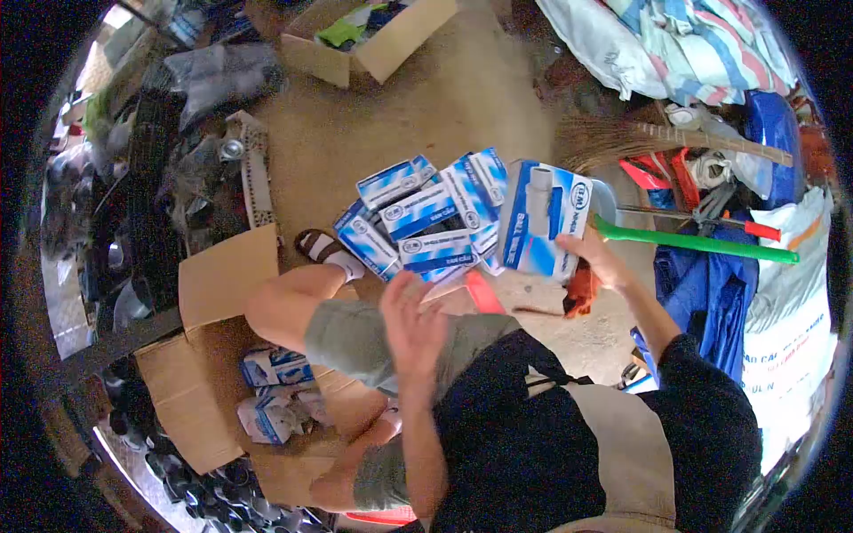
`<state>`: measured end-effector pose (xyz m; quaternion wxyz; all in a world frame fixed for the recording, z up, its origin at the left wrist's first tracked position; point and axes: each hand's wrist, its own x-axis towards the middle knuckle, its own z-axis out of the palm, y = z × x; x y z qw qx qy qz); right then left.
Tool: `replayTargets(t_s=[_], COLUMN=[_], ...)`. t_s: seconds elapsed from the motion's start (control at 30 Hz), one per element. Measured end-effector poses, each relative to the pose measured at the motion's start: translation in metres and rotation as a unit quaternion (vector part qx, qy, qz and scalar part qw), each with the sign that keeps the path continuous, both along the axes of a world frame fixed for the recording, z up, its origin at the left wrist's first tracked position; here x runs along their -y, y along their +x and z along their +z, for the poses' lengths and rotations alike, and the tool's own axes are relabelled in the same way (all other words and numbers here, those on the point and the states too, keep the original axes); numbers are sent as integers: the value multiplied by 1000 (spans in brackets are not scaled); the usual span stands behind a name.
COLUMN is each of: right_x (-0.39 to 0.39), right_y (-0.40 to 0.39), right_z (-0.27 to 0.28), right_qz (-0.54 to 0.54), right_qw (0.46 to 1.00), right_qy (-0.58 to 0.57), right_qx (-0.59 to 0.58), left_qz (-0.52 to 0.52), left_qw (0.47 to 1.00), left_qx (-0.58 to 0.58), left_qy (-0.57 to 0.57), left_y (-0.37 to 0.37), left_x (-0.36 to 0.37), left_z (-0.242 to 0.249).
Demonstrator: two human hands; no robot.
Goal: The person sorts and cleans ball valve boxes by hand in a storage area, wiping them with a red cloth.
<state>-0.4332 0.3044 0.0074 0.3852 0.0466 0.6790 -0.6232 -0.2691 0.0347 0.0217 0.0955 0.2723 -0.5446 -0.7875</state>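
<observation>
My right hand grips the lower right edge of a blue-and-white product box, whose face shows a picture of a grey cylindrical part. My left hand hovers over my thigh, its fingers loosely apart, slightly blurred and holding nothing. Just beyond its fingertips lies a pile of similar blue-and-white boxes, overlapping at different angles. To my left, an opened cardboard carton holds more blue-and-white boxes and some plastic-wrapped items.
A straw broom and a green stick lie at the right, near blue cloth and white sacks. Another open carton stands at the far side. Dark parts in plastic crowd the left.
</observation>
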Motion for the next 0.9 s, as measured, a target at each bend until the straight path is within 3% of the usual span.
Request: replayTargets(t_s=[0.07,0.17,0.2,0.3,0.43,0.5,0.6,0.77,0.87,0.9], right_x=[-33,-70,-71,-149,-152,-165,-127,-86,-80,-97], right_y=[-7,-14,-7,4,48,70,87,89,90,103], right_z=[-28,-69,-83,-194,-218,-263,-250,-283,-345,-402], right_qz=[-36,-111,-180,-179,-237,-225,-274,-292,-295,-276], right_qw=[996,982,977,947,939,912,911,901,895,899], right_qy=[76,107,86,94,132,137,96,90,173,242], right_qx=[-39,106,71,248,212,314,293,307,288,240], left_qz=[23,59,71,118,130,124,120,115,135,143], left_qw=[994,973,965,946,943,942,944,954,942,936], left_qx=[-52,-117,-136,-112,-96,-92,-69,-31,-46,-58], left_qy=[94,190,215,279,290,297,299,276,302,317], left_y=[15,25,27,23,11,7,0,6,6,2], left_x=[20,29,30,28,21,18,12,16,20,19], left_z=[-9,-6,-3,0,-7,-8,-5,-10,-10,-12])
